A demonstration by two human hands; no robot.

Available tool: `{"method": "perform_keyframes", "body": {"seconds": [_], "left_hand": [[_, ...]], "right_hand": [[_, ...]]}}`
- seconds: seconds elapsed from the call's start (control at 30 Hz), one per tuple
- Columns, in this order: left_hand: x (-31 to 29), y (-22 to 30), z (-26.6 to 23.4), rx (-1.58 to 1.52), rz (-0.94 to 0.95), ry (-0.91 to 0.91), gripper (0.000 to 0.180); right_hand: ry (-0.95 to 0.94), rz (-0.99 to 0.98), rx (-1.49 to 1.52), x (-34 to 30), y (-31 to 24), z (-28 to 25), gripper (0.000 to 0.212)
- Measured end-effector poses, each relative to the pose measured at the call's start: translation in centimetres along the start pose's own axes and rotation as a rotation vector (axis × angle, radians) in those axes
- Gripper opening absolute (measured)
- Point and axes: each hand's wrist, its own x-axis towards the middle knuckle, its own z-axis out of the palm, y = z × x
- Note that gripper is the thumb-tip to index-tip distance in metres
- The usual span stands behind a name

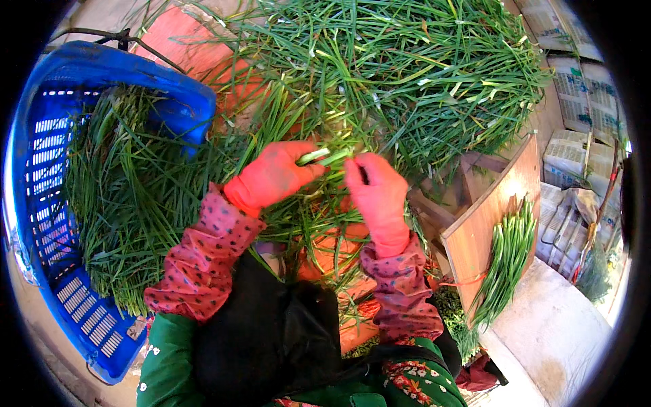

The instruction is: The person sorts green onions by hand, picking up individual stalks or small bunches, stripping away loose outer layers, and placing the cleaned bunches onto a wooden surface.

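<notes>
My left hand (274, 175), in a pinkish-red glove, is closed around a few green garlic chive stalks (333, 159), whose pale cut ends point up and right. Just right of it, my right hand (377, 193), in a matching glove, pinches at the same stalks with thumb and fingers. Exactly what lies between those right fingertips is partly hidden. Loose garlic chives (407, 74) form a large heap beyond both hands, and more blades lie scattered beneath them.
On the left stands a blue plastic crate (146, 66) with garlic chives spilling out of it. At right, a neat bundle of garlic chives (505, 261) lies on a tilted wooden board (468, 247). White packs (576, 88) are stacked along the right edge.
</notes>
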Motion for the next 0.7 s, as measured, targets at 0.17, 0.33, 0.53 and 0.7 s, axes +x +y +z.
{"method": "perform_keyframes", "body": {"seconds": [0.17, 0.33, 0.53, 0.7], "left_hand": [[-0.8, 2.3, -1.7, -0.329, -0.217, -0.237, 0.022], [-2.0, 2.0, -0.7, -0.325, -0.352, -0.275, 0.021], [-5.3, -1.8, -0.7, 0.124, -0.463, -0.314, 0.026], [-6.5, -5.1, -1.3, -0.247, -0.406, -0.145, 0.03]], "right_hand": [[-0.047, 0.349, 0.405, -0.2, 1.9, -3.0, 0.018], [-0.464, 0.458, 0.873, -2.2, -2.3, 0.4, 0.025], [-0.659, 0.504, 0.491, -5.8, 1.5, 2.6, 0.018], [-0.344, 0.208, -0.557, -4.8, 12.6, -0.2, 0.031]]}}
